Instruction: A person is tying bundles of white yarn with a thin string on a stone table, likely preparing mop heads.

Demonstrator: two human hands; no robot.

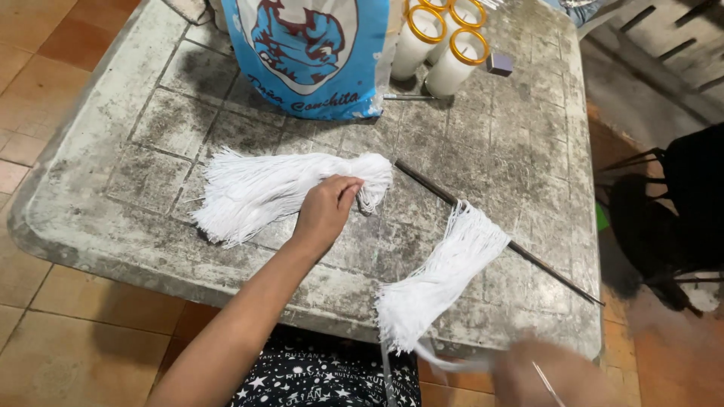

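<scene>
Fingers of left hand pinching soft white string bundle, rough mottled table

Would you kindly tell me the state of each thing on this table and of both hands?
left hand: resting on the left string bundle, fingers curled
right hand: blurred at the bottom edge; grip unclear
left string bundle: lying flat, fanned out
right string bundle: draped over the thin rod, hanging off the table edge
thin rod: lying flat, diagonal
blue bag: standing upright
candles: upright, unlit

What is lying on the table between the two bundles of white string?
A thin dark rod crosses the bare table between the left bundle and the right bundle, in the head view.
</scene>
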